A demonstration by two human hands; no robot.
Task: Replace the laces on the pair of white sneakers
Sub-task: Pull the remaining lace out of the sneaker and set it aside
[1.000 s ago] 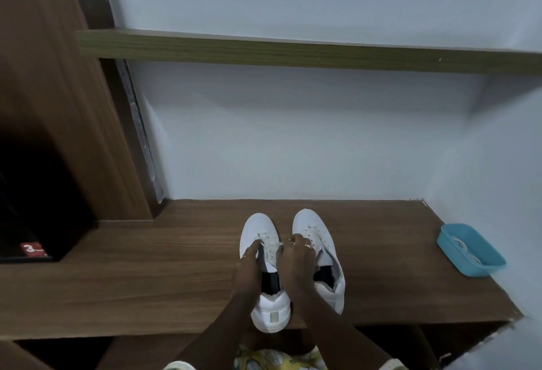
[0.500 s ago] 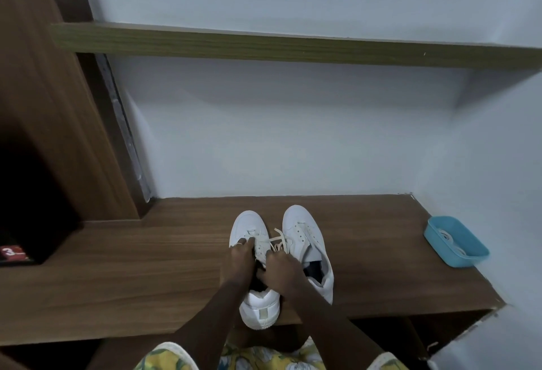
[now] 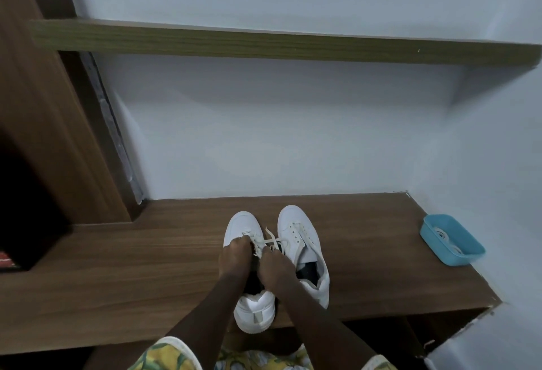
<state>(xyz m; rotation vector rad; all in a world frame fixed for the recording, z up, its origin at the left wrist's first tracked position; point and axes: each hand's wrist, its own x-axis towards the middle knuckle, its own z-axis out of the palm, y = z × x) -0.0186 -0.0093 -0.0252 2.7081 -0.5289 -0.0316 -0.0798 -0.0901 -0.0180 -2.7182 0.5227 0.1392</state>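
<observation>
left hand and right hand pinch the lace on left shoe. unlacing, i think; next pull it toward 6 o'clock.

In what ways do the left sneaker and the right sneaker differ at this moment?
The left sneaker carries a lace, pinched by the left hand and right hand; the right sneaker has empty-looking eyelets. The left sneaker's heel overhangs the wooden bench edge; the right sneaker lies fully on it. Both are white, toes toward the wall.
</observation>
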